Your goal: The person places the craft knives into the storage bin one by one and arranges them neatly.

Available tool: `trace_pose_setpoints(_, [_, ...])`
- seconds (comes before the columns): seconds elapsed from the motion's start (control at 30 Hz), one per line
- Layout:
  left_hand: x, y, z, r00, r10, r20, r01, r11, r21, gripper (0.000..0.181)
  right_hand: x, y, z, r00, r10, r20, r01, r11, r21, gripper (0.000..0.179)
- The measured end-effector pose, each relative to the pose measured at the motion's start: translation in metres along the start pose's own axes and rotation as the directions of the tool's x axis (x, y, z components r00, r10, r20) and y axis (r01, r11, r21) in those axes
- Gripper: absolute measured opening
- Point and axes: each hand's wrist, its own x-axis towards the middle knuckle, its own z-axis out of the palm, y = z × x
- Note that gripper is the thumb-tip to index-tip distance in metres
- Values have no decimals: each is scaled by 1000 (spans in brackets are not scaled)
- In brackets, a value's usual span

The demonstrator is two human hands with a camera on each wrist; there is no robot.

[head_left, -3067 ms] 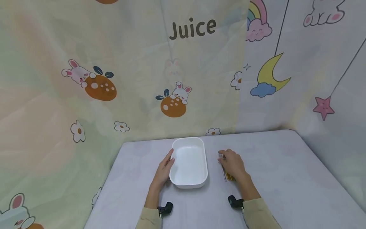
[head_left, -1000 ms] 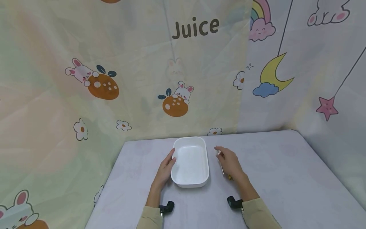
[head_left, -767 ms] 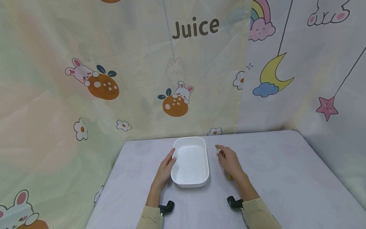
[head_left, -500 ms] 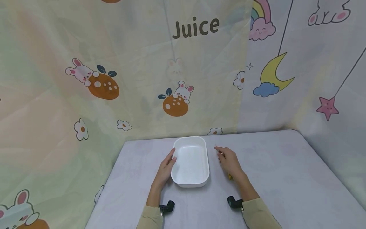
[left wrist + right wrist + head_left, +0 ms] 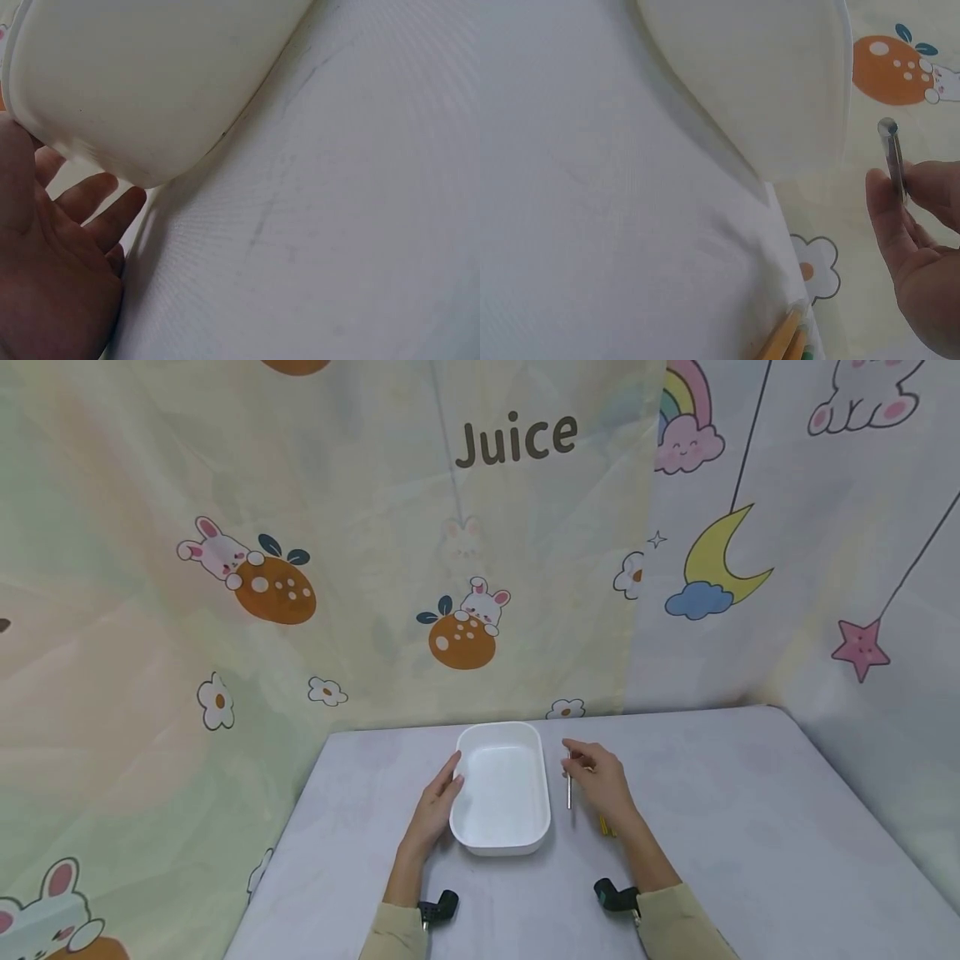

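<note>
A white rectangular box (image 5: 500, 793) stands on the table in the head view. My left hand (image 5: 432, 806) holds its left side, thumb at the rim and fingers against the outer wall; in the left wrist view those fingers (image 5: 116, 217) look loosely curved under the rim. To the right of the box, my right hand (image 5: 600, 781) pinches a slim silvery pen-like stick (image 5: 569, 793) between thumb and fingers. One rounded, shiny end of the stick (image 5: 887, 127) points up from the fingertips in the right wrist view. Yellow pen-like sticks (image 5: 604, 827) lie partly hidden beneath my right wrist.
The yellow sticks (image 5: 784, 337) show clear ends, with a bit of green beside them, in the right wrist view. A pale cloth covers the table (image 5: 720, 810). Behind it hangs a printed curtain (image 5: 375, 568) with rabbits and oranges.
My right hand has shifted slightly left, away from the yellow sticks, and the silvery stick has turned to point towards me, apart from the table. My left hand and the box stay put.
</note>
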Motion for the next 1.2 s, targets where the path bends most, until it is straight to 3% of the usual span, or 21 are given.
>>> trace_pose_setpoints(0.17, [0, 1, 0, 1000, 7, 6, -7, 1000, -19, 51, -1, -8, 3, 1000, 25, 1, -25, 997, 71, 44])
trace_pose_setpoints(0.47, [3, 0, -1, 1000, 26, 17, -26, 999, -25, 49, 0, -12, 18, 1000, 0, 17, -2, 989, 148, 45])
trace_pose_setpoints(1.2, [1, 0, 0, 1000, 15, 8, -15, 1000, -27, 51, 6, -36, 51, 993, -27, 118, 8, 988, 154, 44])
